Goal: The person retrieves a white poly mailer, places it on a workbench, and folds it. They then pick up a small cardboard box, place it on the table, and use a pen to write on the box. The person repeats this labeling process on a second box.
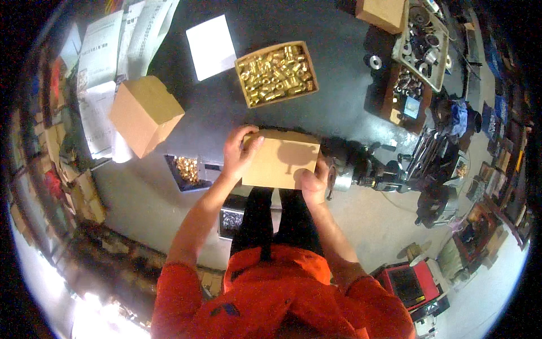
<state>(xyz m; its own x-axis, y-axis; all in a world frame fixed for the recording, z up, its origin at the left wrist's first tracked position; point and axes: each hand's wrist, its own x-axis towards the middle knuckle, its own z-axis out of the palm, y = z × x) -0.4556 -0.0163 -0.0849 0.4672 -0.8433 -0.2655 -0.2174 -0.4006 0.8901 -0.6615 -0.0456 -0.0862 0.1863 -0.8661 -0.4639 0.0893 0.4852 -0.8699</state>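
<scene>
A closed cardboard box (280,159) sits at the counter's (339,96) near edge, held on its 2 sides: left hand (239,151) grip and right hand (315,183) grip both clasp it. Beyond lies an open box of brass fittings (276,73).

Closed brown cardboard box (280,159), flat and rectangular, held at the near edge of the dark surface (339,96) between left hand (238,153) and right hand (314,183). Beyond it, open shallow carton (276,73) filled with brass-coloured fittings. Left of that, plain white sheet (211,47) lying flat. Further left, closed tan cardboard cube (145,114), tilted on a corner. Behind the cube, overlapping white printed papers (107,62). At the far edge, another closed brown box (383,13). Below the surface's near-left edge, small open box (186,171) of brass pieces. At far right, small blue label (411,106) on a tray.
</scene>
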